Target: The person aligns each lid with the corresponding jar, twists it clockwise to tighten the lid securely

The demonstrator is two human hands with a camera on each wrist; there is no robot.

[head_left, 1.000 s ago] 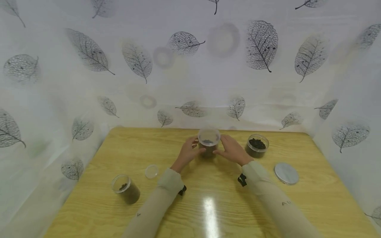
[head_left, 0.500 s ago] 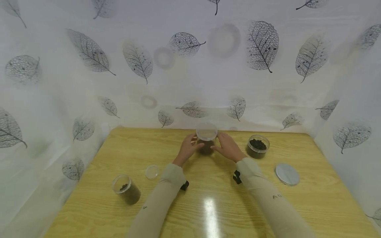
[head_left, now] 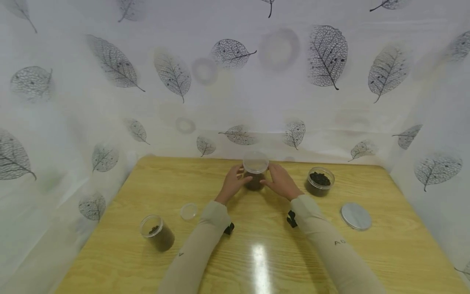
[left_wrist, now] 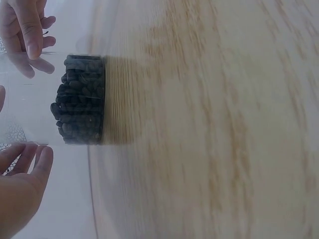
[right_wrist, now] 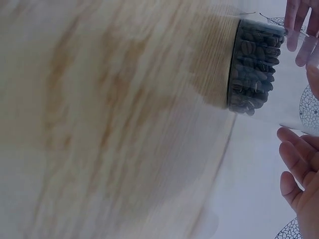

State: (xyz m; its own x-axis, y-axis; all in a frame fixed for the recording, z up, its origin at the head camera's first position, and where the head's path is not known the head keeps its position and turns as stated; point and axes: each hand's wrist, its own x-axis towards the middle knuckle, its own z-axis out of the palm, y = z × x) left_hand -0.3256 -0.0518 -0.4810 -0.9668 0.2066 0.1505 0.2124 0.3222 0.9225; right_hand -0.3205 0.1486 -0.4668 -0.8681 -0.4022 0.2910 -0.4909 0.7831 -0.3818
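A clear jar (head_left: 255, 185) stands upright at the back middle of the table, its top part bare. Dark coffee beans (right_wrist: 253, 69) fill the bottom of it, and also show in the left wrist view as dark beans (left_wrist: 82, 102). My left hand (head_left: 232, 183) holds the jar's left side, thumb toward the front. On the opposite side my right hand (head_left: 282, 182) holds it the same way, fingers curved behind. In the left wrist view, the left fingertips lie right at the jar wall. The far sides of both hands are partly hidden by the jar.
To the right stands a low clear tub (head_left: 318, 188) of dark pieces, with a silver lid (head_left: 356, 216) in front. A taller jar (head_left: 161, 239) with dark contents and a small clear disc (head_left: 189, 211) are on the left. A leaf-print curtain (head_left: 235, 102) hangs behind the wooden table (head_left: 279, 261).
Over the first half second both hands and the jar shifted slightly back and left. Since then hands and jar have stayed nearly still; the head view has drifted a little.
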